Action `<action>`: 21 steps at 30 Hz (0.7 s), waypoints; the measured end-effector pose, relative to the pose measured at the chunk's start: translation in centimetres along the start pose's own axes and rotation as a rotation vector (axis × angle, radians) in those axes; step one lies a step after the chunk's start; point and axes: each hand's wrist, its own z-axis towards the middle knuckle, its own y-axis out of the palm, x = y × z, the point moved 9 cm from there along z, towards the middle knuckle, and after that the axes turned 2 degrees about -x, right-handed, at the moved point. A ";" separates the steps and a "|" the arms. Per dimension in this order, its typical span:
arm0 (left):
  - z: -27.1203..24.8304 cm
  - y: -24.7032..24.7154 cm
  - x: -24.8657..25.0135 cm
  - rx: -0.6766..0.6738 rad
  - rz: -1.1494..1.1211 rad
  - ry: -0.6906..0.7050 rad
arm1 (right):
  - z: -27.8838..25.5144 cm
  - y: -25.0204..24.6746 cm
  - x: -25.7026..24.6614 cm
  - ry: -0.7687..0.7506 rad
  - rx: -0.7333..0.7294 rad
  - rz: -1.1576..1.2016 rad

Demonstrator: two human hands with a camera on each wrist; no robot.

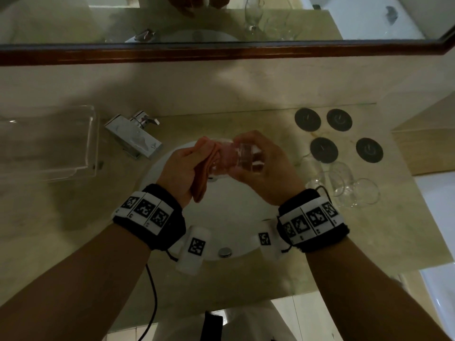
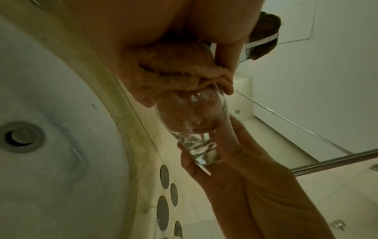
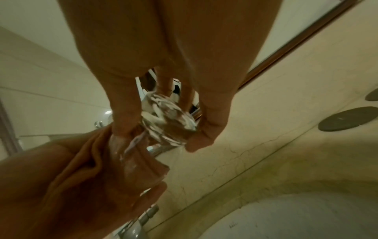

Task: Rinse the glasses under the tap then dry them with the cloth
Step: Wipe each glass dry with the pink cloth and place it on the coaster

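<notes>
Above the white basin (image 1: 221, 217) my right hand (image 1: 261, 166) grips a clear tumbler (image 1: 243, 157) by its thick base, lying on its side. My left hand (image 1: 184, 168) holds a peach cloth (image 1: 209, 175) stuffed into the tumbler's mouth. In the left wrist view the cloth (image 2: 174, 72) bunches at the rim and fills the inside of the tumbler (image 2: 194, 126). In the right wrist view my right hand's fingers (image 3: 204, 129) wrap the tumbler's base (image 3: 169, 119), and the cloth (image 3: 81, 161) hangs from my left hand.
A chrome tap (image 1: 134, 135) stands at the basin's back left. Several stemmed glasses (image 1: 344, 185) lie on the counter at the right, near several dark round coasters (image 1: 323, 148). A clear tray (image 1: 46, 143) sits at the left. A mirror (image 1: 221, 20) runs along the back.
</notes>
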 end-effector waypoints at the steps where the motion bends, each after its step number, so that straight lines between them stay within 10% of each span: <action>1: 0.0 -0.2 -0.1 0.016 0.002 -0.007 | -0.1 0.1 -0.2 -0.038 -0.008 0.000; 8: 0.3 -0.1 0.2 0.048 0.010 0.059 | 0.5 0.6 2.8 0.237 0.038 0.198; 16: 0.1 -0.5 0.0 0.094 0.044 0.033 | 0.2 0.3 1.7 0.050 -0.003 0.191; 21: 0.3 -0.2 0.4 0.097 0.045 0.065 | 0.5 1.0 2.9 0.242 0.017 0.266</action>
